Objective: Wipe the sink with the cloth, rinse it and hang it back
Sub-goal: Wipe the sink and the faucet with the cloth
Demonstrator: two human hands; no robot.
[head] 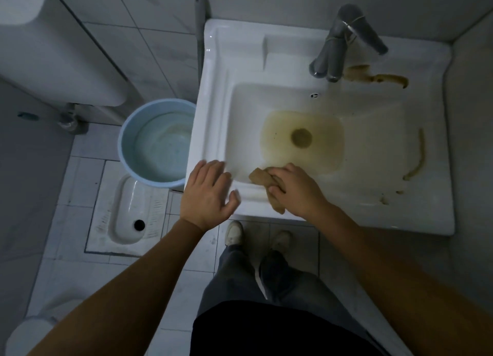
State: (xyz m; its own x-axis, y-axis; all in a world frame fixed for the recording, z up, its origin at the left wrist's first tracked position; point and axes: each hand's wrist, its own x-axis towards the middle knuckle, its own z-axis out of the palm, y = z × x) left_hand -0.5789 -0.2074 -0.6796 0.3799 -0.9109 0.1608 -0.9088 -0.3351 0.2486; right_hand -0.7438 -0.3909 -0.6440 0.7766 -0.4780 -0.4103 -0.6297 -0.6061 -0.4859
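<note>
Tan cloth point(262, 179), crumpled, is gripped by right hand point(296, 191) at near inner edge of white ceramic sink point(216, 94); stained basin point(373, 131) lies open beyond; left hand point(206, 193), fingers spread, is held over near-left rim.

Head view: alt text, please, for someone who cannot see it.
The right hand grips a brown cloth on the front rim of the sink; the left hand is open beside it. Brown stains ring the drain; a bucket stands left.
</note>
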